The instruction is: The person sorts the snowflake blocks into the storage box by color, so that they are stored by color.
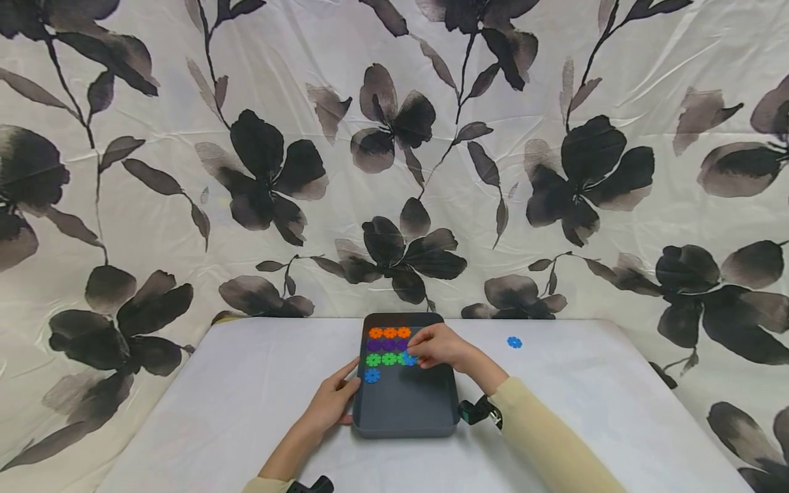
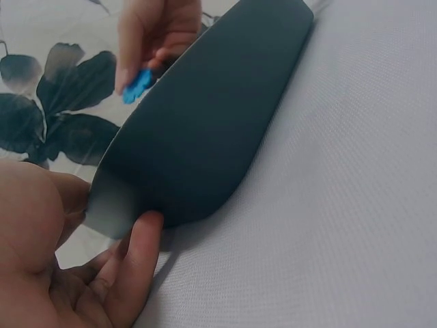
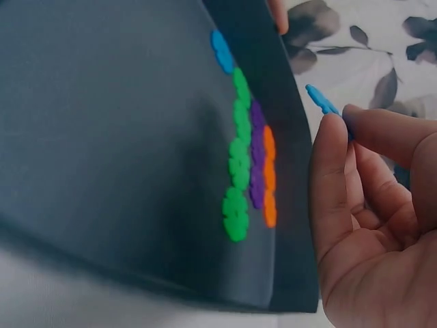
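Note:
A dark grey tray lies on the white table, holding rows of flower-shaped plastic discs. The rows run orange, purple and green, with one blue disc below at the left. My left hand grips the tray's left side; in the left wrist view its fingers lie against the tray wall. Over the upper right of the tray, my right hand pinches another blue disc between thumb and fingertips, held clear of the tray. That hand partly hides the row ends.
One loose blue disc lies on the white tablecloth to the right of the tray. Behind the table hangs a pale cloth with dark flowers. Both wrists carry dark devices.

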